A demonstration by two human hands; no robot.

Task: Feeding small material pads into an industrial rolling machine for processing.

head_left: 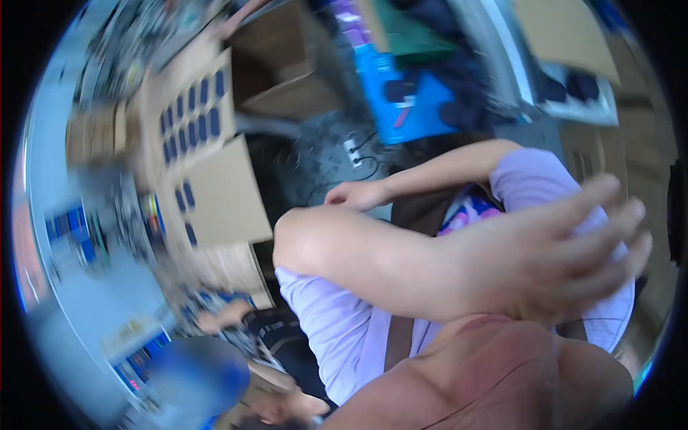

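Note:
My left arm is bent sharply at the elbow, and its forearm runs across the picture to the right. Close to the camera, my left hand (573, 251) is raised with its fingers spread, blurred by motion, and I see nothing in it. Beyond the forearm, my right hand (362, 195) reaches leftward near the left elbow. Its fingers are partly hidden there, so whether it holds anything cannot be made out. Both sleeves (326, 326) are light purple, and an apron with a brown strap (399, 340) hangs over my front.
To the left, cardboard sheets (222, 190) carry rows of dark oblong pieces (190, 136). Behind them stands an open cardboard box (276, 50). A blue panel (419, 115) and a white power strip (353, 153) lie farther ahead. Another person (279, 344) sits at lower left.

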